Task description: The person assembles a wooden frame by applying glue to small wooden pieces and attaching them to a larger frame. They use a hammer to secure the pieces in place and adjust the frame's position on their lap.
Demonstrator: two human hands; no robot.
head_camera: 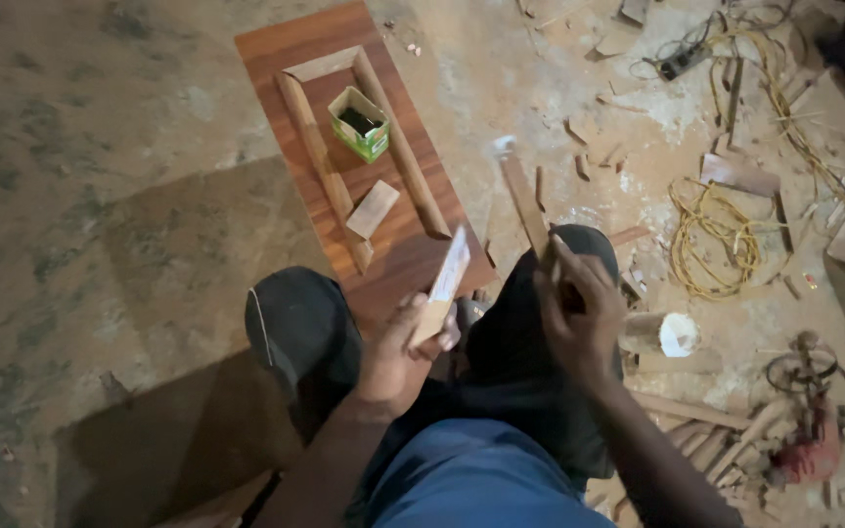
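**Seated Worker Holding a Wood Strip Above a Panel on the Floor**

At the far left, the bare concrete floor (80, 196) carries only dust and the worker's shadow. A reddish-brown wooden panel (290, 49) lies flat on it, running away from the viewer. On the panel, three pale moulding strips (317, 147) form an open-ended frame: two long sides and a short mitred piece across the far end. Inside this frame stands a small green box (362, 125), open at the top, with dark contents. Nearer the viewer, a short flat wood block (373, 209) rests between the two long strips, touching the left one.

The near end of the panel lies just ahead of the worker's knees, which are covered in dark trousers. The left hand (405, 347) is raised above the left knee and closed around the lower end of a narrow wood strip (445, 282); thumb and fingers pinch it, and its pale upper end points toward the panel's near edge.

The right hand (579, 308) is over the right knee, fingers curled together. Something thin and light shows at the fingertips; what it is cannot be determined.

To the right, the floor holds wood offcuts (525, 200), a coiled yellow cord (711, 240), a white-capped container (677, 334), a power strip (682, 64) and a red tool (814, 445).
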